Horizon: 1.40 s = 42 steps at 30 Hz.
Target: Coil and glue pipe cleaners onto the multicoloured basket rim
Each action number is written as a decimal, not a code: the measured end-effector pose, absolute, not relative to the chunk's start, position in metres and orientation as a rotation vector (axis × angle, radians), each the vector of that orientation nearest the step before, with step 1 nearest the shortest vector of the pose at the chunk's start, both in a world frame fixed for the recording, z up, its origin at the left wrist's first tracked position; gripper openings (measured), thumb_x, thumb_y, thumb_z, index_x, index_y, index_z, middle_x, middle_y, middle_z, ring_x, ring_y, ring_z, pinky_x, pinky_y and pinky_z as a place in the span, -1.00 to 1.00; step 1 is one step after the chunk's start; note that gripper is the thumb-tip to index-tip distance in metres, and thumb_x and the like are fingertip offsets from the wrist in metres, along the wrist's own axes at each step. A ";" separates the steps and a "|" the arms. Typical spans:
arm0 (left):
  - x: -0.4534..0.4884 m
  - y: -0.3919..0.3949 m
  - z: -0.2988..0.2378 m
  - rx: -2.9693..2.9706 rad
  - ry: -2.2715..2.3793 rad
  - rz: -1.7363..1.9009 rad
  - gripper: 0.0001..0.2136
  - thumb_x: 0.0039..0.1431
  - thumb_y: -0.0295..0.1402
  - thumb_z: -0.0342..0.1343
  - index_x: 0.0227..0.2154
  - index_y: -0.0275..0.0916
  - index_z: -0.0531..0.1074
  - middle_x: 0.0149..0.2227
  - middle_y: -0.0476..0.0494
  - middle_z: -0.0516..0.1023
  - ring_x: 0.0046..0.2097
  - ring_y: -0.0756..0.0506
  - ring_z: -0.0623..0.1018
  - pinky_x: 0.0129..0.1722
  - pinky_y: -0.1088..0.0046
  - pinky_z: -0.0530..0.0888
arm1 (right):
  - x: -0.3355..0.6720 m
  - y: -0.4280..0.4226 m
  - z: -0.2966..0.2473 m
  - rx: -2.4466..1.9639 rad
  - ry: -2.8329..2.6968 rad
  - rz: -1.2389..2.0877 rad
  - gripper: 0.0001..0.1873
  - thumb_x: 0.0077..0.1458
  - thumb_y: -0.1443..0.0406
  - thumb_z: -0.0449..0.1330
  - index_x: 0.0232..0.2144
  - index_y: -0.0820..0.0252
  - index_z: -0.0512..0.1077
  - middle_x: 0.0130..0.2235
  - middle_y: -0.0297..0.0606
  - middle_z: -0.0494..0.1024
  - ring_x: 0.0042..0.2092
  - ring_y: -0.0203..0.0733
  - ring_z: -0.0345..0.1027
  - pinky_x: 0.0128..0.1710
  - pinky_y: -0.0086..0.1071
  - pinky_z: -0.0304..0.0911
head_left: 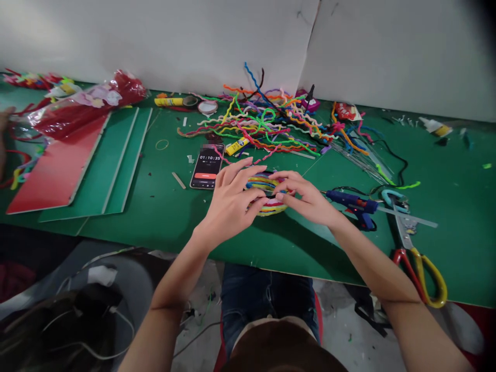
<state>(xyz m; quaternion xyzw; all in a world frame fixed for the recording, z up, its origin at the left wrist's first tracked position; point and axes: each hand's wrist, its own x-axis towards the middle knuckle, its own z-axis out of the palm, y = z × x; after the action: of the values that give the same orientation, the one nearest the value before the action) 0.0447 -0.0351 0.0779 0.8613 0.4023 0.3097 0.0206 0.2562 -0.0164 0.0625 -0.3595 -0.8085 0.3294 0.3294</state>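
A small round coil of many-coloured pipe cleaners [267, 187] sits on the green table [163, 206] right in front of me. My left hand [231, 202] curls over its left side, fingers bent and pressing on the coil. From the right, my right hand [306, 197] pinches the coil's rim with closed fingers. Both hands hold the same piece.
A heap of loose pipe cleaners [271, 121] lies behind it. A phone [207, 165] showing a timer lies to the left. A blue glue gun [354, 205] and red-and-yellow scissors [416, 258] lie at right. Red and green boards [77, 160] and a red wrapped bundle [85, 103] are at left.
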 end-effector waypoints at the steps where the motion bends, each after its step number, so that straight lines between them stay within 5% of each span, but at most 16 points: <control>1: 0.044 -0.035 0.079 2.666 1.256 0.954 -0.88 0.17 -0.39 0.13 -0.44 -0.17 0.53 0.10 -0.11 0.44 0.22 -0.28 0.31 0.14 -0.01 0.31 | 0.257 -0.020 0.063 -0.984 -2.080 0.819 -0.86 0.21 0.22 0.12 -0.20 0.06 0.43 0.07 -0.17 0.43 0.14 -0.10 0.27 0.12 -0.04 0.20; 6: 0.042 -0.035 0.078 2.640 1.278 1.003 -0.89 0.16 -0.38 0.13 -0.45 -0.19 0.52 0.07 -0.12 0.47 0.20 -0.26 0.36 0.12 0.03 0.33 | 0.274 -0.064 0.057 -1.203 -1.833 0.541 -0.78 0.18 0.27 0.15 -0.09 0.05 0.37 0.00 -0.16 0.47 0.06 -0.11 0.34 0.06 -0.11 0.26; 10: 0.043 -0.031 0.075 2.598 1.313 1.069 -0.88 0.16 -0.35 0.13 -0.46 -0.19 0.50 0.02 -0.11 0.51 0.15 -0.23 0.42 0.10 0.08 0.34 | 0.309 -0.118 0.026 -1.378 -1.723 0.096 -0.84 0.04 0.31 0.27 -0.39 0.11 0.31 -0.39 -0.33 0.43 -0.32 -0.21 0.35 -0.29 -0.31 0.27; 14: 0.043 -0.028 0.075 2.523 1.377 1.055 -0.89 0.19 -0.34 0.09 -0.39 -0.17 0.50 -0.12 -0.08 0.59 -0.05 -0.14 0.54 0.03 0.15 0.37 | 0.343 -0.155 -0.008 -1.753 -1.285 -0.276 -0.56 -0.05 0.21 0.34 -0.57 0.11 0.09 -0.54 -0.46 0.17 -0.48 -0.31 0.13 -0.43 -0.37 0.09; 16: 0.043 -0.026 0.075 2.489 1.401 1.047 -0.88 0.21 -0.34 0.07 -0.37 -0.17 0.50 -0.19 -0.06 0.62 -0.12 -0.10 0.56 0.01 0.17 0.37 | 0.355 -0.157 -0.014 -1.949 -1.084 -0.235 -0.59 -0.10 0.07 0.34 -0.44 0.14 0.22 -0.41 -0.36 0.27 -0.39 -0.24 0.16 -0.35 -0.31 0.16; 20: 0.043 -0.024 0.076 2.493 1.436 1.021 -0.85 0.25 -0.37 0.01 -0.33 -0.18 0.49 -0.20 -0.06 0.63 -0.12 -0.09 0.58 0.03 0.16 0.35 | 0.371 -0.133 -0.012 -2.172 -1.224 -0.115 -0.23 -0.16 -0.13 0.27 -0.04 0.28 0.30 -0.13 -0.02 0.37 -0.11 0.06 0.24 -0.05 -0.03 0.17; 26: 0.039 -0.030 0.082 2.590 1.468 0.947 -0.86 0.22 -0.40 0.03 -0.36 -0.20 0.48 -0.25 -0.04 0.65 -0.16 -0.10 0.61 0.07 0.14 0.34 | 0.387 -0.086 -0.009 -2.290 -1.394 0.069 -0.48 -0.14 -0.12 0.20 -0.41 0.25 0.45 -0.32 -0.08 0.46 -0.17 0.09 0.32 -0.10 -0.05 0.22; 31: 0.035 -0.033 0.082 2.669 1.428 0.952 -0.89 0.19 -0.39 0.07 -0.38 -0.19 0.50 -0.23 -0.04 0.66 -0.20 -0.10 0.64 0.06 0.15 0.38 | 0.367 -0.082 0.000 -2.078 -1.199 0.336 -0.54 -0.17 -0.04 0.28 -0.40 0.25 0.48 -0.51 -0.26 0.47 -0.40 -0.11 0.37 -0.37 -0.26 0.29; 39: 0.042 -0.031 0.081 2.640 1.463 1.040 -0.87 0.21 -0.39 0.05 -0.37 -0.18 0.51 -0.31 0.01 0.67 -0.31 -0.06 0.64 0.04 0.22 0.42 | 0.293 -0.088 0.020 -1.709 -0.881 0.633 -0.56 -0.42 0.13 0.44 -0.46 0.18 0.41 -0.46 -0.28 0.55 -0.42 -0.12 0.45 -0.35 -0.19 0.43; 42: 0.045 -0.031 0.080 2.657 1.464 1.014 -0.85 0.23 -0.38 0.03 -0.37 -0.19 0.50 -0.32 0.00 0.67 -0.31 -0.06 0.64 0.05 0.21 0.41 | 0.268 -0.085 0.029 -1.574 -0.971 0.780 -0.63 -0.36 0.14 0.41 -0.50 0.13 0.37 -0.52 -0.35 0.52 -0.46 -0.18 0.42 -0.39 -0.24 0.43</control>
<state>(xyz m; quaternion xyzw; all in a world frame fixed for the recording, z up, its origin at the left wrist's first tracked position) 0.0452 -0.0307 0.0801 0.8303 0.4575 0.3170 -0.0284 0.2682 -0.0845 0.0291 -0.6615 -0.4079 0.3277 0.5373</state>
